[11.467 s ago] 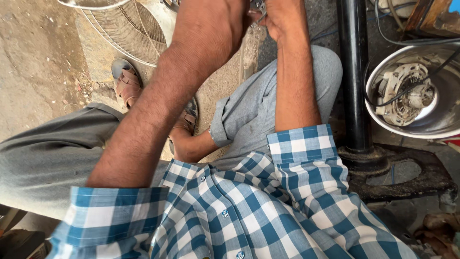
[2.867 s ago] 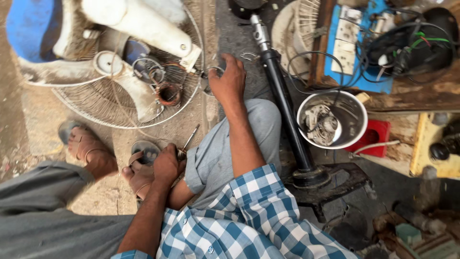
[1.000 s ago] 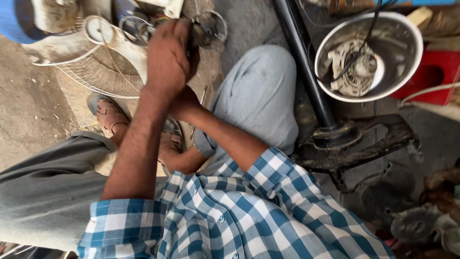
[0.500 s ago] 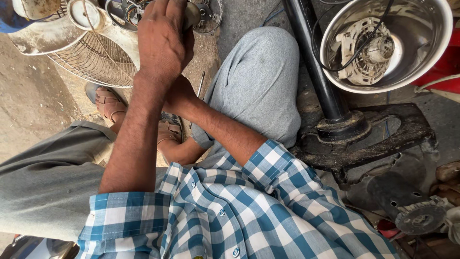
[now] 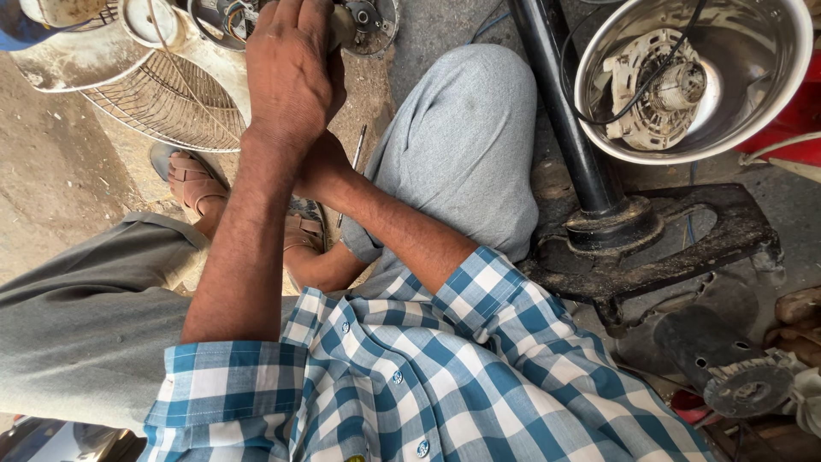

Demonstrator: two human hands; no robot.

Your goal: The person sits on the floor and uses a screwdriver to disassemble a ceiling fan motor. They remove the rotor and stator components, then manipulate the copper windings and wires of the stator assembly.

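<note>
My left hand reaches forward and closes over a small round fan motor at the top edge of the view. My right hand lies under my left wrist. Only its heel and wrist show, and its fingers are hidden. Both arms come out of blue and white checked sleeves. I sit low with my knees up in grey trousers, sandalled feet on the ground below my hands.
A wire fan guard and white fan parts lie at the upper left. A thin metal rod lies by my right knee. To the right stand a black pole on a black base and a steel bowl holding a motor part.
My left hand came up from my feet to the motor and has stayed closed on it with the right hand beneath. The view has drawn closer and tipped down.
</note>
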